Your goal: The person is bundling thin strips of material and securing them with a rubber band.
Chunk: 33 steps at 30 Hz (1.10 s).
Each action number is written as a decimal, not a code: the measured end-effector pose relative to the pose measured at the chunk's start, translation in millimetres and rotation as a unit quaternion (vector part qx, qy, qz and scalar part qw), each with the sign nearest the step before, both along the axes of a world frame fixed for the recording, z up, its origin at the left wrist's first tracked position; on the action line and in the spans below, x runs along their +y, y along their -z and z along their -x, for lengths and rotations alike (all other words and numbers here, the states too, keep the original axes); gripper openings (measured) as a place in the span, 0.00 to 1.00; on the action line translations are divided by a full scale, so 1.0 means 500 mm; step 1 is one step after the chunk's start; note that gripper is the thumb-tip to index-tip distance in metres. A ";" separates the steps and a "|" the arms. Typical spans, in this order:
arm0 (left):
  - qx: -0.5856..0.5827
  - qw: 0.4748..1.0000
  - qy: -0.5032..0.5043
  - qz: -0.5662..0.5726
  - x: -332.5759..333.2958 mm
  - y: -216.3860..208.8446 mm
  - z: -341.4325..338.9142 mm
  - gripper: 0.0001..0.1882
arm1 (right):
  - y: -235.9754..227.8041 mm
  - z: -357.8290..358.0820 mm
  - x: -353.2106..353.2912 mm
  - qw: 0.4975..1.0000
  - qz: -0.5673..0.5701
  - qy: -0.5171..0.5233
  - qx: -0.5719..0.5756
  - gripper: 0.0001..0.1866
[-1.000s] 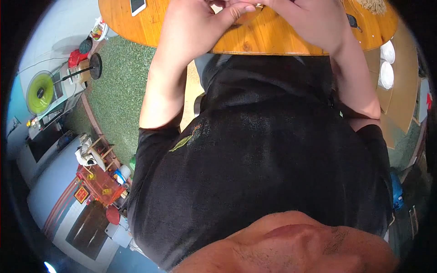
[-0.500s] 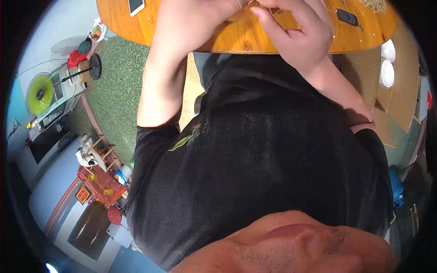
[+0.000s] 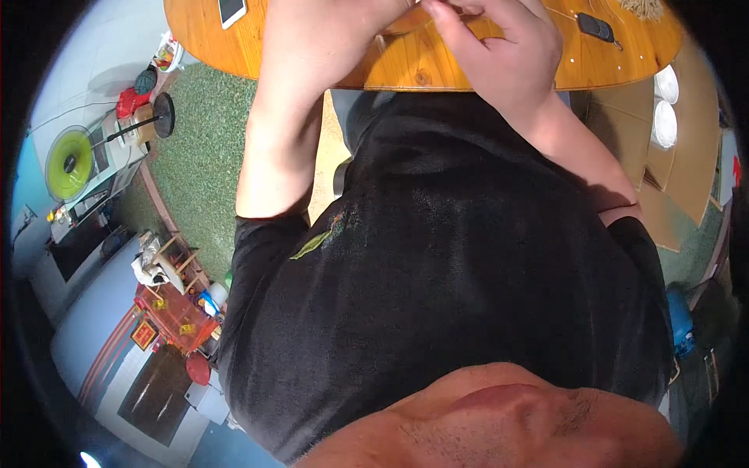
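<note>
Head view: green carpet is spreading below the round wooden table, whose near edge I am watching from afar. Left hand and right hand are meeting over that near edge, fingers curling around a small tan object pinched between them; I cannot tell what it is. A white phone is lying near the table's left edge, a dark key fob toward its right edge.
</note>
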<state>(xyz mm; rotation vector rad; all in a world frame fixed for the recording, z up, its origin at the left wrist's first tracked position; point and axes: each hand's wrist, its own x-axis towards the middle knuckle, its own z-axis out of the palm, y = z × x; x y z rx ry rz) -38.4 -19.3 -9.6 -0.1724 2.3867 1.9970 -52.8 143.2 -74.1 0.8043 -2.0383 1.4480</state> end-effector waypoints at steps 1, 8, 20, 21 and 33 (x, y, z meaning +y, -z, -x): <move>-0.015 1.000 -0.010 -0.002 0.001 -0.004 0.001 0.07 | 0.002 -0.004 -0.002 1.000 0.023 0.012 -0.005 0.09; 0.031 0.999 0.004 0.021 -0.003 0.005 0.001 0.07 | 0.000 0.001 0.008 0.999 0.034 -0.015 0.025 0.10; 0.012 1.000 -0.016 0.016 0.002 0.004 0.002 0.07 | -0.002 0.005 -0.002 1.000 -0.008 0.007 0.025 0.06; 0.023 1.000 -0.015 0.009 0.000 0.007 0.002 0.07 | -0.003 0.005 -0.003 1.000 -0.008 0.007 0.025 0.06; 0.064 0.996 -0.009 0.056 0.004 0.016 -0.002 0.06 | 0.024 0.007 -0.012 0.978 0.098 -0.060 -0.176 0.03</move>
